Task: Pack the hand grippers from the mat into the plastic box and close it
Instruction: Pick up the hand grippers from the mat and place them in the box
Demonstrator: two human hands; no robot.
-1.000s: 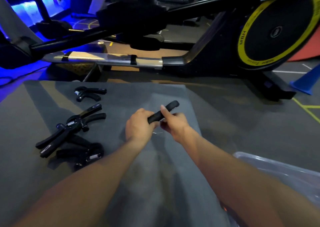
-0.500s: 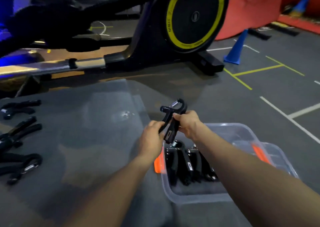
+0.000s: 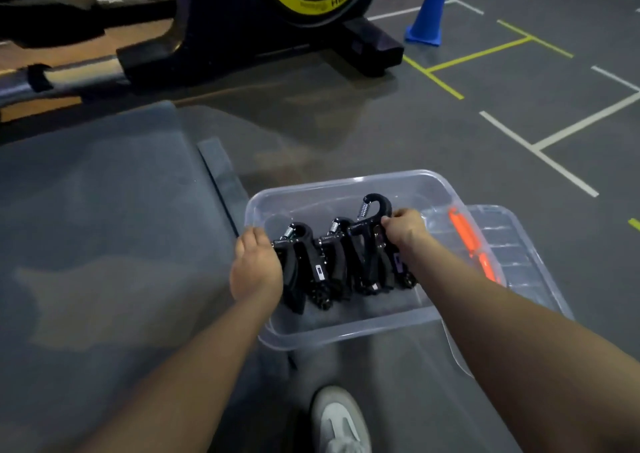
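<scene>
We are in the packing step: our right hand [image 3: 403, 228] pinches the top of a hand gripper [image 3: 372, 234] and sets it upright at the right end of the row of grippers [image 3: 311, 265] already standing in the plastic box [image 3: 346, 331]. This one rides higher than its neighbours, so we judge it not yet seated. Our left hand [image 3: 256, 272] rests against the left end of the row, by the box's left wall; its fingers are hidden behind the hand, so we cannot tell whether they grip a gripper or only steady it.

Next, we would press the held gripper down level with the others, let go, then turn back to the mat [image 3: 104, 227] for any grippers left there; none show on the part in view.

The lid [image 3: 519, 245], clear with orange clasps [image 3: 464, 231], lies under the box's right edge and will have to be drawn out before closing. An exercise bike [image 3: 277, 37] and a blue cone [image 3: 427, 16] stand well beyond the box, and our shoe [image 3: 341, 421] sits near its front edge; none of them blocks the work.
</scene>
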